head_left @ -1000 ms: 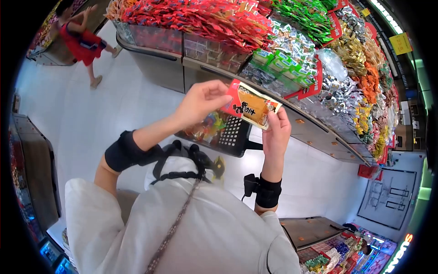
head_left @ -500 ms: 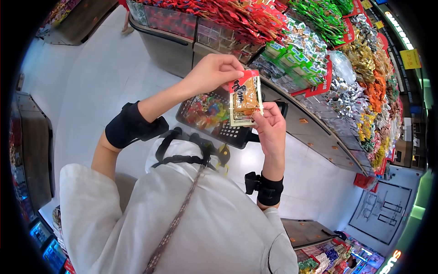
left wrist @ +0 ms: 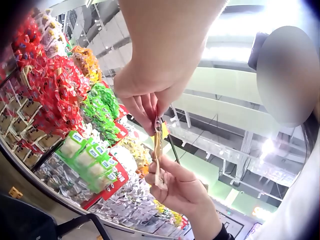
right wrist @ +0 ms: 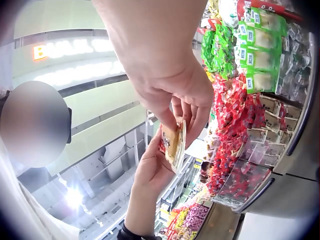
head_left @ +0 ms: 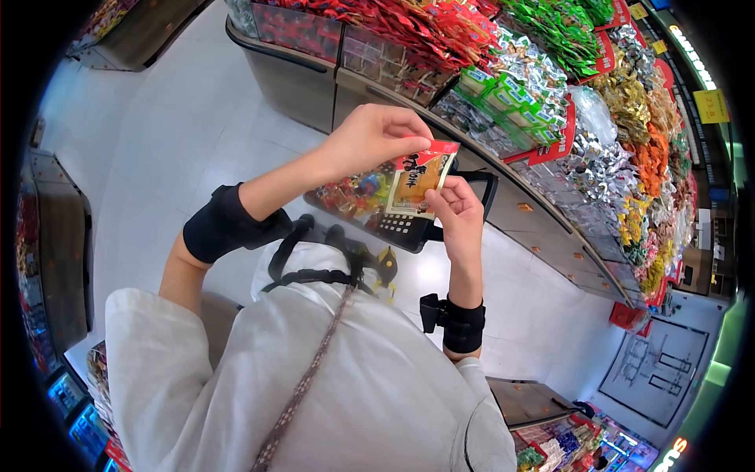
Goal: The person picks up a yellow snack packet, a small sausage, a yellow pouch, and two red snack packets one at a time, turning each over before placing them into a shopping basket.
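Note:
A flat snack packet (head_left: 412,182), red at the top with a clear-edged window showing tan food, is held up between both hands in the head view. My left hand (head_left: 376,140) pinches its red top edge, and my right hand (head_left: 459,214) pinches the right side lower down. Seen edge-on, the packet (left wrist: 158,152) hangs between the left hand (left wrist: 150,90) and the right hand (left wrist: 177,187). In the right wrist view the right thumb presses on the face of the packet (right wrist: 174,145), with the left hand (right wrist: 151,170) at its far side.
Below the packet is a black basket (head_left: 409,236) holding colourful wrapped items (head_left: 358,197). A long display counter (head_left: 295,86) runs across the top and right, heaped with red packets (head_left: 440,31), green packets (head_left: 511,102) and silver ones. Other counters (head_left: 59,244) stand at the left.
From a slanting position the packet has turned more upright, and it now sits slightly lower, still in both hands. The view has shifted, and the person in red has left it.

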`<action>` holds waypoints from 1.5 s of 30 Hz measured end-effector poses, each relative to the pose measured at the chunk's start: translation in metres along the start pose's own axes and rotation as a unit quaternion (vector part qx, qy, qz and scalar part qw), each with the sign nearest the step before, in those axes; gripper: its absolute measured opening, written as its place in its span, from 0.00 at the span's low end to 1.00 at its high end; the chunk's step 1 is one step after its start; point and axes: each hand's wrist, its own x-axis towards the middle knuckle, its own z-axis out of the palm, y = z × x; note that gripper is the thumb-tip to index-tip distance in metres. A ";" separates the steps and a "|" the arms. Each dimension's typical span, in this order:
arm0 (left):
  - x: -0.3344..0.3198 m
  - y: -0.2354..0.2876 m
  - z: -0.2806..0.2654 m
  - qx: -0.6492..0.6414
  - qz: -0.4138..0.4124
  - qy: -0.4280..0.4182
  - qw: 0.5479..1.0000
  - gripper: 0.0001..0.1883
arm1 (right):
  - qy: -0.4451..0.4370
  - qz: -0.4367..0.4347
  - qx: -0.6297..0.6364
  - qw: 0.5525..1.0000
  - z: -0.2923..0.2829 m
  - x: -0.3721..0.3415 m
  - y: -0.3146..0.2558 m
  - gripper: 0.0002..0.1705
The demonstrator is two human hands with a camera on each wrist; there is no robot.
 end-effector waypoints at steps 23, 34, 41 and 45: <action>0.037 -0.030 -0.037 0.184 0.063 -0.016 0.981 0.09 | 0.065 -0.074 -0.198 0.975 0.003 0.085 -0.010 0.06; 0.112 -0.038 -0.106 0.176 0.101 -0.042 0.978 0.11 | 0.114 -0.029 -0.170 0.978 0.016 0.171 -0.013 0.05; 0.196 -0.021 -0.181 0.160 0.167 0.067 0.971 0.08 | 0.264 -0.141 -0.145 0.943 -0.001 0.205 -0.030 0.04; 0.279 -0.021 -0.213 0.288 0.262 0.059 0.919 0.10 | 0.356 -0.216 -0.137 0.899 -0.016 0.225 -0.048 0.04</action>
